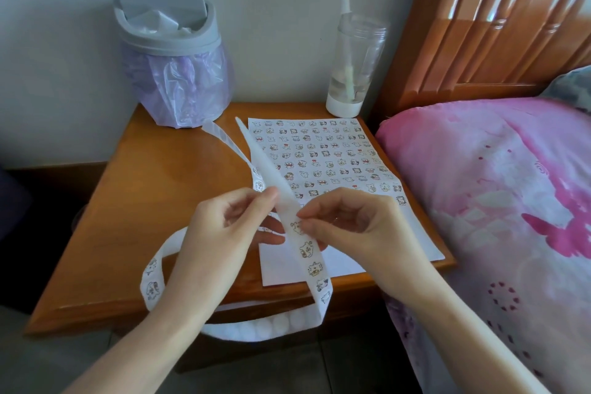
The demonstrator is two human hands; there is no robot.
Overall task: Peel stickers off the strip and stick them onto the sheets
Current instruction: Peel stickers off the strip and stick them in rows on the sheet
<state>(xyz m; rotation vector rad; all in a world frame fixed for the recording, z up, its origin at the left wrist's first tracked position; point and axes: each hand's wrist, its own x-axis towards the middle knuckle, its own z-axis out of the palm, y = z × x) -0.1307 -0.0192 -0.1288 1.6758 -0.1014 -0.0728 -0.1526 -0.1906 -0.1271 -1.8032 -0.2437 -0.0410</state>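
Steadying the long white paper strip of cartoon stickers [311, 269] in a pinch, the left hand [224, 227] frees the right hand [351, 221] to nip what looks like a sticker's edge; the white sticker-filled sheet [335, 153] lies at twelve o'clock on the orange wooden bedside table [153, 201], within easy reach.

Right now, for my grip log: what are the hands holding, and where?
The strip, mid-length: left hand pinches it above, right hand pinches its edge just below, at a sticker.
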